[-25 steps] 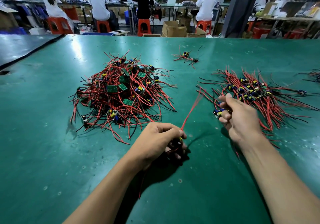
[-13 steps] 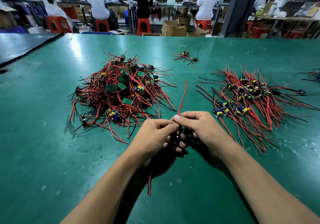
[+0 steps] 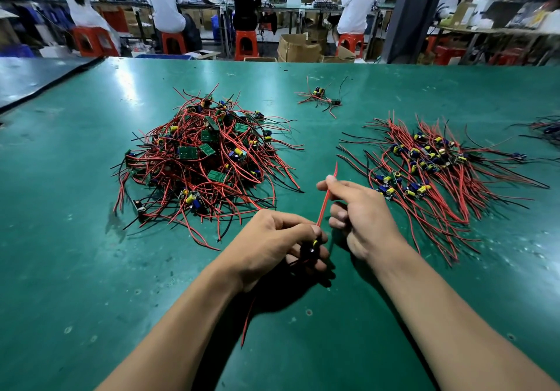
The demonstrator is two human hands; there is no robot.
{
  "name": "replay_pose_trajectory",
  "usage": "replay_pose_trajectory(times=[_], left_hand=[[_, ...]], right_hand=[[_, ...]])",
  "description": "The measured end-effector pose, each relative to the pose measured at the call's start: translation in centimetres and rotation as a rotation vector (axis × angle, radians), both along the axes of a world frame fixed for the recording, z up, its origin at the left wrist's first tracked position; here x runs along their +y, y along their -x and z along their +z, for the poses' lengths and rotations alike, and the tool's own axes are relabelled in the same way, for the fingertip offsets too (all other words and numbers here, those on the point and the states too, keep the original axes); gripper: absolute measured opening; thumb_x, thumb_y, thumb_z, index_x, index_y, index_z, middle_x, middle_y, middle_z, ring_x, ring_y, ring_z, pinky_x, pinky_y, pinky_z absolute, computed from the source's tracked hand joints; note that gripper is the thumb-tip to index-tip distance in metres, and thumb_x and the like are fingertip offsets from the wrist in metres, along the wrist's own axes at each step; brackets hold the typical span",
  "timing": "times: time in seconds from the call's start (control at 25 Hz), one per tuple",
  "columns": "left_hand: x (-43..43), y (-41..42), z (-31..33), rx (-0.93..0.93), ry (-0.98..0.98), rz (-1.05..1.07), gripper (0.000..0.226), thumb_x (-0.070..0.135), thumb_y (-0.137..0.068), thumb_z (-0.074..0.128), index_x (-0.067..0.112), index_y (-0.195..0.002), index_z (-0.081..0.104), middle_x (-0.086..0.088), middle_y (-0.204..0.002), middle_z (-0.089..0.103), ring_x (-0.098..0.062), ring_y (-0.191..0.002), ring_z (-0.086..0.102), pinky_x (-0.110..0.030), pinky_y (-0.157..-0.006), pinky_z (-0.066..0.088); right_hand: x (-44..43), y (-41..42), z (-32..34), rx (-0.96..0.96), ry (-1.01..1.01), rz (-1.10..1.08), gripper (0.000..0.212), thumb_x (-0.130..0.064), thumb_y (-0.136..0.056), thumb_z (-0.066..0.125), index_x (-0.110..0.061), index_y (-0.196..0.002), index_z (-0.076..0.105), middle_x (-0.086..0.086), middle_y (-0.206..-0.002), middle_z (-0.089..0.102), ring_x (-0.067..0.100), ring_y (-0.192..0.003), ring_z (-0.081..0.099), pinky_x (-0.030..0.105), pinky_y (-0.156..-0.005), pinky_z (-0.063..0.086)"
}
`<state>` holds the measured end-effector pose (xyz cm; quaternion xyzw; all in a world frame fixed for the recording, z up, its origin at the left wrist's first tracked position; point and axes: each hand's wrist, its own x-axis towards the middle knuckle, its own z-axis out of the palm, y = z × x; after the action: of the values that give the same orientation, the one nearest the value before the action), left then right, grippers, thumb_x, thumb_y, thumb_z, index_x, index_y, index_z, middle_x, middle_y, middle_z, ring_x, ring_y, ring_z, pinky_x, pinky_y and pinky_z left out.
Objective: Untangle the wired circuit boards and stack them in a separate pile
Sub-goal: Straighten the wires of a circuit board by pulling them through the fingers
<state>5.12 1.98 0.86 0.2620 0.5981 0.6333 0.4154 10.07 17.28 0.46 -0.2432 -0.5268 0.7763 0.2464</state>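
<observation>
While the left hand (image 3: 272, 245) clutches a light little circuit board (image 3: 312, 246), the right hand (image 3: 360, 218) pinches its floppy red wire (image 3: 325, 201); safer gripping the board.

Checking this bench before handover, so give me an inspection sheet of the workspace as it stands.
Surface: green table, scuffed, spotted.
Job's things: tangled pile on the left; sorted pile on the right; one board in hand.
Clutter: stray boards at the far side; another bundle at the right edge.
Grippers: left hand grips the board; right hand pinches its red wire.
Cables: one red lead trails under the left wrist.
Surroundings: workers on orange stools, cardboard boxes.
</observation>
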Motion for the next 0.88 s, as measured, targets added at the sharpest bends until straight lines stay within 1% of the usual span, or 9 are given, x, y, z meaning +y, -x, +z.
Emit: replay_pose_trajectory(times=[0.08,0.24,0.32,0.48,0.56,0.64,0.72,0.8,0.88], left_hand=[[-0.1,0.0,0.0,0.001,0.006,-0.032,0.016,0.007,-0.092,0.060,0.003,-0.083,0.072,-0.019,-0.077,0.072,-0.025,-0.060,0.070,-0.024,-0.052,0.054],[0.1,-0.1,-0.1,0.016,0.010,-0.046,0.018,0.008,-0.092,0.061,0.007,-0.080,0.074,-0.018,-0.076,0.072,-0.024,-0.061,0.069,-0.026,-0.058,0.052],[0.2,0.0,-0.2,0.036,0.009,-0.048,0.019,0.007,-0.091,0.061,0.008,-0.078,0.075,-0.018,-0.076,0.071,-0.024,-0.061,0.068,-0.028,-0.061,0.050],[0.1,0.1,-0.4,0.030,0.002,-0.058,0.017,0.006,-0.091,0.062,0.007,-0.079,0.074,-0.018,-0.075,0.071,-0.024,-0.060,0.068,-0.023,-0.053,0.052],[0.1,0.1,-0.4,0.030,-0.001,-0.060,0.017,0.006,-0.091,0.062,0.007,-0.079,0.074,-0.019,-0.075,0.071,-0.025,-0.060,0.068,-0.024,-0.055,0.052],[0.1,0.2,-0.4,0.031,-0.003,-0.061,0.017,0.007,-0.091,0.062,0.006,-0.080,0.074,-0.019,-0.076,0.071,-0.025,-0.061,0.068,-0.025,-0.056,0.053],[0.1,0.2,-0.3,0.020,0.002,-0.039,0.019,0.006,-0.091,0.060,0.006,-0.078,0.073,-0.019,-0.075,0.071,-0.025,-0.060,0.068,-0.024,-0.055,0.054],[0.2,0.2,-0.1,-0.003,0.005,0.031,0.022,0.006,-0.091,0.058,0.008,-0.074,0.073,-0.019,-0.075,0.071,-0.025,-0.059,0.068,-0.024,-0.054,0.055],[0.4,0.3,0.1,-0.084,-0.040,0.137,0.023,0.018,-0.094,0.057,0.009,-0.081,0.073,-0.019,-0.084,0.073,-0.025,-0.066,0.070,-0.028,-0.059,0.058]], right_hand=[[0.4,-0.1,0.5,0.022,0.149,0.001,0.023,-0.016,-0.098,0.059,-0.003,-0.080,0.062,-0.008,-0.052,0.051,0.003,-0.034,0.027,0.015,-0.033,0.022],[1.1,-0.4,1.6,0.073,0.584,0.095,0.039,-0.020,-0.096,0.056,-0.009,-0.058,0.055,-0.003,-0.048,0.037,0.004,-0.027,0.022,0.015,-0.027,0.017],[1.3,-0.6,1.8,0.113,0.663,0.130,0.043,-0.020,-0.095,0.054,-0.008,-0.054,0.056,-0.003,-0.048,0.036,0.004,-0.027,0.021,0.014,-0.027,0.015],[1.4,-0.7,2.0,0.175,0.632,0.097,0.040,-0.023,-0.100,0.052,-0.007,-0.064,0.059,-0.001,-0.054,0.042,0.004,-0.030,0.023,0.013,-0.032,0.017],[1.5,-0.7,2.0,0.201,0.656,0.102,0.039,-0.022,-0.098,0.051,-0.010,-0.061,0.056,-0.003,-0.053,0.035,0.005,-0.030,0.022,0.014,-0.032,0.016],[1.6,-0.8,1.9,0.209,0.680,0.129,0.034,-0.021,-0.090,0.054,-0.013,-0.057,0.053,-0.004,-0.054,0.029,0.005,-0.029,0.022,0.015,-0.029,0.017],[1.5,-0.7,1.7,0.182,0.653,0.138,0.035,-0.025,-0.091,0.056,-0.013,-0.058,0.057,-0.005,-0.055,0.033,0.005,-0.029,0.023,0.015,-0.028,0.018],[1.5,-0.7,1.4,0.093,0.447,0.093,0.041,-0.044,-0.096,0.055,-0.013,-0.072,0.066,-0.005,-0.059,0.045,0.004,-0.033,0.026,0.015,-0.031,0.021],[1.6,-0.7,1.0,-0.045,0.171,0.028,0.052,-0.061,-0.093,0.051,-0.013,-0.090,0.072,-0.006,-0.069,0.056,0.004,-0.039,0.031,0.017,-0.037,0.026]])
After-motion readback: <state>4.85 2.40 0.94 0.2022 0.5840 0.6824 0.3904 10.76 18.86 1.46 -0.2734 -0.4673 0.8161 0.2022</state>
